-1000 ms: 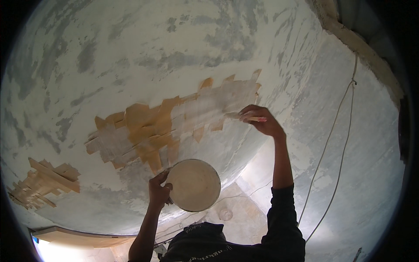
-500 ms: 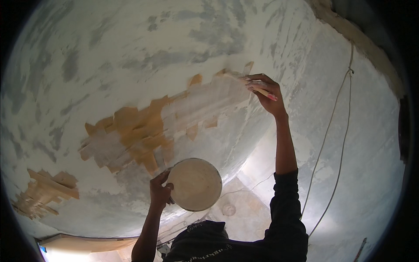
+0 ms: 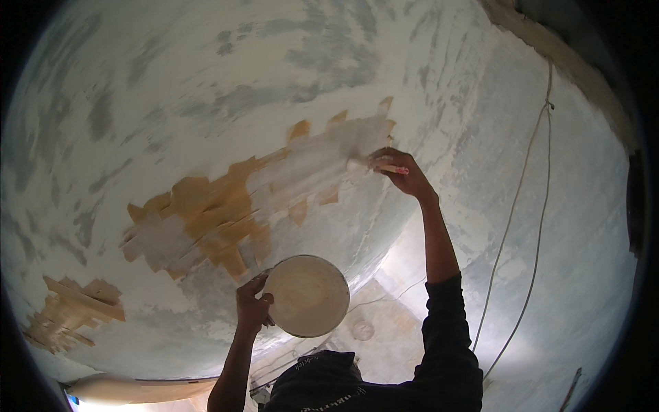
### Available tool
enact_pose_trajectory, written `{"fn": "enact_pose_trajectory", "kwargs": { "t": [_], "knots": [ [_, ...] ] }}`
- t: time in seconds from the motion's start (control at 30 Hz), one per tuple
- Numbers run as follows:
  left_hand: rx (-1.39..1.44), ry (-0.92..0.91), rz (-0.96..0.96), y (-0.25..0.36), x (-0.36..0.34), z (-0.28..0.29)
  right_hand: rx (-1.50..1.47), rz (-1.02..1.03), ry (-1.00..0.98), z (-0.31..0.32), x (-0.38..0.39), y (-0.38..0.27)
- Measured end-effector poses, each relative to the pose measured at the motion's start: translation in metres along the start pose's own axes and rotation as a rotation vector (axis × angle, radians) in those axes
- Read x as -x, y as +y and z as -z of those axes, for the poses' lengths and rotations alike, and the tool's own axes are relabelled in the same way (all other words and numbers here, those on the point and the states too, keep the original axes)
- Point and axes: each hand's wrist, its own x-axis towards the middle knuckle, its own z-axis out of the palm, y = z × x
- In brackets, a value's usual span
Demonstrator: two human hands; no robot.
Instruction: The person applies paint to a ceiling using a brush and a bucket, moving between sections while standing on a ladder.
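My right hand [image 3: 403, 172] is closed round the handle of a paintbrush [image 3: 395, 169], whose end is reddish. The pale brush head is against the wall surface, on a band of wet greyish-white coating [image 3: 302, 172]. That band lies over brown paper-like strips [image 3: 209, 199], which still show at its edges and to its left. Lower down, my left hand [image 3: 254, 302] grips a round tub [image 3: 346, 285] by its left edge, thumb toward the cream-coloured face. The fingers behind the tub are mostly hidden.
Another patch of brown strips [image 3: 82, 302] is at the lower left. A thin looped cord [image 3: 525, 185] hangs at the right, knotted near its top. A rough ledge [image 3: 542, 44] runs along the upper right. Grey smears mark the whitish surface above.
My right hand has moved down and slightly left with the paintbrush, from the band's upper right end to its lower edge. My left hand and the tub stay nearly in place.
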Motion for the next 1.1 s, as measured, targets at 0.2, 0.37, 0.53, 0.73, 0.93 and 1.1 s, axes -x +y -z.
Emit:
{"fn": "enact_pose_trajectory", "kwargs": {
  "t": [0.2, 0.37, 0.53, 0.73, 0.93, 1.1],
  "knots": [
    [-0.041, -0.032, -0.016, 0.018, -0.005, -0.010, -0.029, 0.259, 0.197, 0.037, -0.027, -0.006],
    [-0.018, -0.011, -0.122, 0.005, -0.015, -0.008, 0.000, 0.274, 0.247, 0.050, -0.018, -0.018],
    [-0.010, -0.023, -0.023, 0.018, -0.011, -0.011, -0.059, -0.062, -0.008, 0.049, 0.016, -0.012],
    [-0.012, -0.049, -0.035, 0.018, -0.012, -0.017, -0.142, -0.070, 0.007, 0.017, 0.019, 0.033],
    [0.021, -0.042, -0.095, 0.004, -0.016, -0.016, -0.049, 0.108, 0.096, 0.044, -0.010, 0.028],
    [0.024, -0.074, -0.060, 0.007, -0.018, -0.024, 0.079, 0.195, 0.233, 0.082, -0.023, 0.019]
  ]
}}
